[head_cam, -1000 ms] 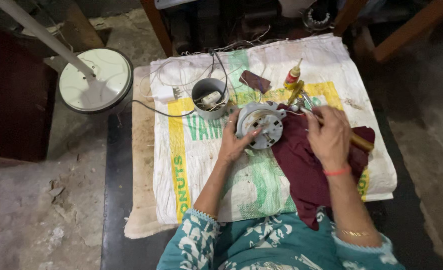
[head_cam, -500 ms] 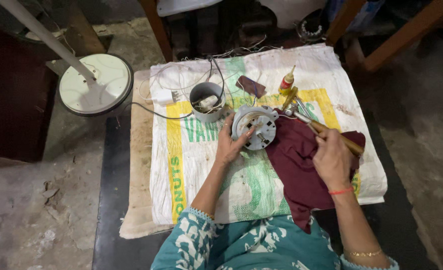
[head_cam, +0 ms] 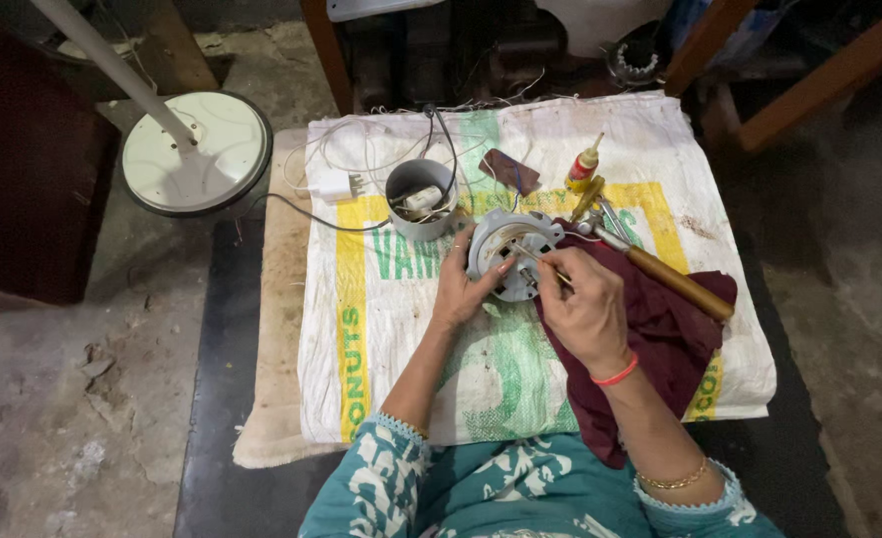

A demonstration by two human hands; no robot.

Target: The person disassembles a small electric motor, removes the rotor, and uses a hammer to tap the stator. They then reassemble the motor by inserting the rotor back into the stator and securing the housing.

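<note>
On the woven sack (head_cam: 401, 329), the left hand (head_cam: 458, 292) grips the round grey motor housing (head_cam: 510, 251) by its rim, beside the maroon cloth (head_cam: 660, 339). Opposite, the right hand (head_cam: 588, 311) pinches a thin tool (head_cam: 538, 261) into the housing. Farther off stand a grey cup (head_cam: 416, 199) and a glue bottle (head_cam: 583, 166).

I see a rough grey concrete floor (head_cam: 72, 399), dim light, a round white stand base (head_cam: 197, 151) at left, brown wooden legs (head_cam: 819, 85) top right
</note>
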